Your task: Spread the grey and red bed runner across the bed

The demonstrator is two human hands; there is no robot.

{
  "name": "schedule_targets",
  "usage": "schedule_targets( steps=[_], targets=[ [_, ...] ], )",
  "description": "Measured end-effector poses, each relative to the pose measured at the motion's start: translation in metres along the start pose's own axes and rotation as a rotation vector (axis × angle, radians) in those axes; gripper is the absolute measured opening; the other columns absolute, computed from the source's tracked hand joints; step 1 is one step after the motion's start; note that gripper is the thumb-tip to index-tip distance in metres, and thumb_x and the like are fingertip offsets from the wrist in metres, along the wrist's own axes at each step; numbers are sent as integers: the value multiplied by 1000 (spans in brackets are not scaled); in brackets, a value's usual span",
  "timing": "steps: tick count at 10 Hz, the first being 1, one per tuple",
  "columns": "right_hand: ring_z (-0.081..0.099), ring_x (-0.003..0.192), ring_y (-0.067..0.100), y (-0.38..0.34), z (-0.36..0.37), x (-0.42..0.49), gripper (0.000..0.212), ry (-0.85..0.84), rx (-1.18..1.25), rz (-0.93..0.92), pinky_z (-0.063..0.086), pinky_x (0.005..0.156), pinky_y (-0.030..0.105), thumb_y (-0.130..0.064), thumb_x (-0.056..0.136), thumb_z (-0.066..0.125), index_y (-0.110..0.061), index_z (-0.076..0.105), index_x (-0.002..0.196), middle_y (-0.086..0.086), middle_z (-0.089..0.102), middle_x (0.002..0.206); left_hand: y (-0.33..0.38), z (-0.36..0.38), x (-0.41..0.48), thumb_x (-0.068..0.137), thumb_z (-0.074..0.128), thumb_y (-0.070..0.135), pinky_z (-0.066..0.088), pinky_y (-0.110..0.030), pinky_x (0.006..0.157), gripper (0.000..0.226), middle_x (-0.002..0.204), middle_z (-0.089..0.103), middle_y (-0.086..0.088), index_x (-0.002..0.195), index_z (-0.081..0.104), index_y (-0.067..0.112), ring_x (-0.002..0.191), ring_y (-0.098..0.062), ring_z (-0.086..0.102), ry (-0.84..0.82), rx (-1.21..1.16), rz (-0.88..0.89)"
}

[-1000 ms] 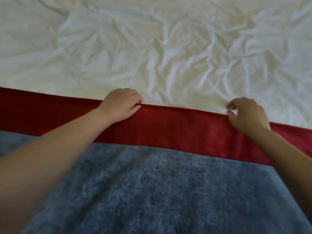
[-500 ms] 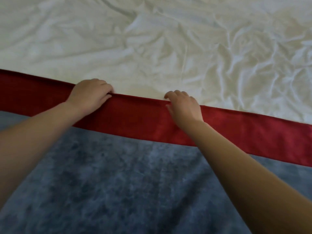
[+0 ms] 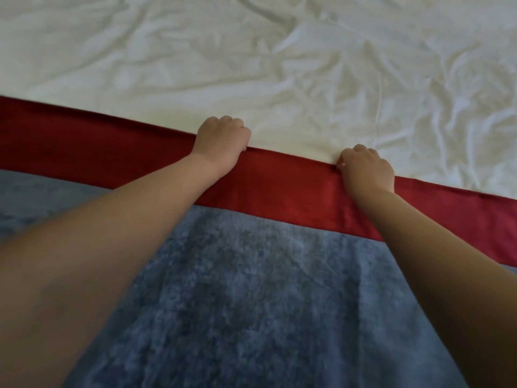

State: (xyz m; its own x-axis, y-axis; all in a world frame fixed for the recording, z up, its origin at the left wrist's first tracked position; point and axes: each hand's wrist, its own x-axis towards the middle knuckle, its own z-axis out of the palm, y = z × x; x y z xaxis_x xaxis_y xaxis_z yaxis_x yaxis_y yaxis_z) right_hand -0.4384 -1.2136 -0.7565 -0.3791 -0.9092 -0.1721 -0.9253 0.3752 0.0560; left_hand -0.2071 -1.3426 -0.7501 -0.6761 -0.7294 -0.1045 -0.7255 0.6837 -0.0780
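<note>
The bed runner (image 3: pixel 251 289) is lying flat across the near part of the bed, its mottled grey field filling the foreground. Two bare forearms are reaching forward over the grey cloth, one from each lower corner. Beyond the grey, the runner's red band (image 3: pixel 279 189) is running in a slanting strip from left to right. The left hand (image 3: pixel 222 144) is curling its fingers over the band's far edge and gripping it. The right hand (image 3: pixel 366 170), a little nearer, is pinching the same edge, with the cloth puckering slightly at its thumb. Past the red edge, the wrinkled white sheet (image 3: pixel 251 65) is covering the mattress.
</note>
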Motion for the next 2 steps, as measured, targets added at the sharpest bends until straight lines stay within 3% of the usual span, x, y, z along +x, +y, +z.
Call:
schedule_targets(
  steps=[1,2],
  targets=[
    [55,99,34,-3,-15,-12,23,23,31,2,43,77,41,-21,93,49,-9,58,111,13,57,109,4,-16,-10,93,51,29,43,-40,76,23,103,62,-9,104,62,12,95,-30,57,41,-83,24],
    [56,103,35,2,-49,-19,41,229,132,9,44,79,42,-39,88,56,-15,54,121,12,58,116,8,-53,-13,89,48,43,47,-40,78,41,113,62,-8,118,57,16,101,-30,59,266,-243,42]
  ],
)
